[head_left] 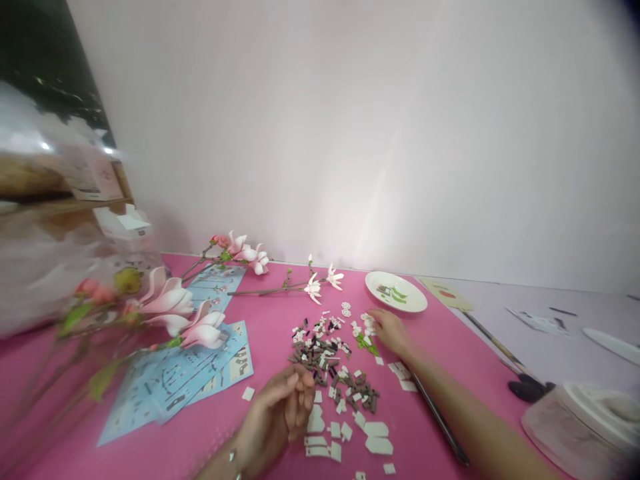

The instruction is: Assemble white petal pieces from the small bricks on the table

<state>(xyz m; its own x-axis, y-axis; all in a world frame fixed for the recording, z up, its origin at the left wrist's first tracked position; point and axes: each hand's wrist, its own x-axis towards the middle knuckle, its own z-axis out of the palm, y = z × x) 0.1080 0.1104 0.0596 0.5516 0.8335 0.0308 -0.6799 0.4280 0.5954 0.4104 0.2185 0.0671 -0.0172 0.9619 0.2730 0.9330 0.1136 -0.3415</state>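
Observation:
My left hand (280, 410) is above the pink tabletop, palm turned to the right, with its fingers curled and the thumb close to the index finger; whatever may be between them is too small to make out. My right hand (390, 330) reaches forward, its fingers extended to a small group of white pieces (367, 323) and touching or nearly touching them. Bright green pieces (367, 345) lie just below that group. Between the hands spreads a pile of small brown, white and black building-block pieces (320, 353). Larger white plates (379, 438) lie nearer to me.
Magnolia flower stems (170, 307) and blue instruction sheets (190, 380) lie at the left. A thin branch with white blossoms (270, 291) lies at the back. A white plate (419, 303) holds green pieces. A dark rod (440, 420) lies under my right forearm. A white container (575, 427) stands at the right.

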